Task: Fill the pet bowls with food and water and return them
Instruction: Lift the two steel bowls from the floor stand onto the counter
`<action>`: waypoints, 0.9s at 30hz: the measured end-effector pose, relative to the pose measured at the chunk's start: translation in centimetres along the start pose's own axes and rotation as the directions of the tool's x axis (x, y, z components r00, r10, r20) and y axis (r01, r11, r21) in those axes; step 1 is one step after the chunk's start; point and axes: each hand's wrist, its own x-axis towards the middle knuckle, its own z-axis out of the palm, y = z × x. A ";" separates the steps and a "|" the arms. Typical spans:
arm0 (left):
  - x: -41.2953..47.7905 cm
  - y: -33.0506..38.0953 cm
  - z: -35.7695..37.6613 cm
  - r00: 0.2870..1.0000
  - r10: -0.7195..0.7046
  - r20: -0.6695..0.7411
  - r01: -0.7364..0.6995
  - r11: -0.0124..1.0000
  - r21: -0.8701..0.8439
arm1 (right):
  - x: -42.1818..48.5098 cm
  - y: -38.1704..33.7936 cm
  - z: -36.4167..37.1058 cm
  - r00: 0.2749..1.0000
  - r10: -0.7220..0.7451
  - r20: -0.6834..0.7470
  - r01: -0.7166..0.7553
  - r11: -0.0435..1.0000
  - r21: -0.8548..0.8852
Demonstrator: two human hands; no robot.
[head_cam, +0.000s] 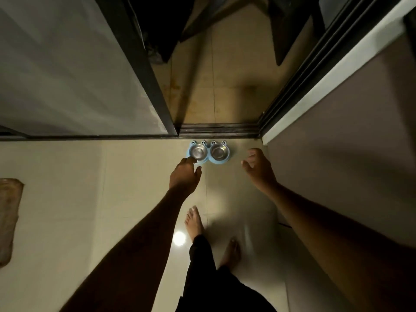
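A light blue pet feeder [225, 160] with two steel bowls sits on the tiled floor just in front of the sliding door track. Both the left bowl [198, 151] and the right bowl [218, 151] look empty. My left hand [185, 175] hangs over the feeder's near left corner, fingers apart, covering part of its edge; whether it touches the feeder I cannot tell. My right hand [258, 168] is open in the air to the right of the feeder, apart from it, holding nothing.
A dark-framed sliding glass door [139, 70] stands at the left, with its track [219, 129] behind the feeder. A wall [337, 136] rises close on the right. A brown mat [9, 217] lies at far left. My bare feet [194, 221] stand behind the feeder.
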 end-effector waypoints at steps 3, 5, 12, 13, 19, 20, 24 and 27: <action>3.3 -3.7 2.3 0.997 -0.028 0.068 0.029 1.000 -0.012 | 3.3 2.0 3.5 0.994 0.106 -0.010 -0.105 0.992 0.072; 5.7 -5.9 3.6 0.994 -0.056 0.093 0.060 0.997 -0.042 | 5.6 3.3 5.4 0.987 0.162 -0.010 -0.161 0.983 0.093; 15.6 -13.2 11.3 0.986 -0.152 0.070 0.166 0.947 -0.275 | 14.5 9.1 13.4 0.969 0.246 0.028 -0.247 0.963 0.104; 16.8 -14.0 12.6 0.981 -0.180 0.074 0.194 0.931 -0.308 | 15.7 9.9 14.5 0.969 0.245 0.035 -0.247 0.964 0.100; 25.1 -18.5 23.0 0.934 -0.339 0.108 0.356 0.871 -0.340 | 24.3 17.2 22.4 0.967 0.255 0.026 -0.256 0.966 0.035; 26.2 -18.9 24.1 0.923 -0.373 0.095 0.381 0.852 -0.358 | 25.4 18.2 23.4 0.966 0.260 0.013 -0.260 0.965 0.022; 29.8 -20.3 28.0 0.889 -0.456 0.031 0.436 0.827 -0.354 | 29.8 21.6 27.0 0.952 0.301 -0.050 -0.301 0.954 0.011; 32.0 -20.5 30.0 0.840 -0.542 0.009 0.493 0.757 -0.429 | 32.0 23.1 28.5 0.934 0.348 -0.077 -0.348 0.937 0.018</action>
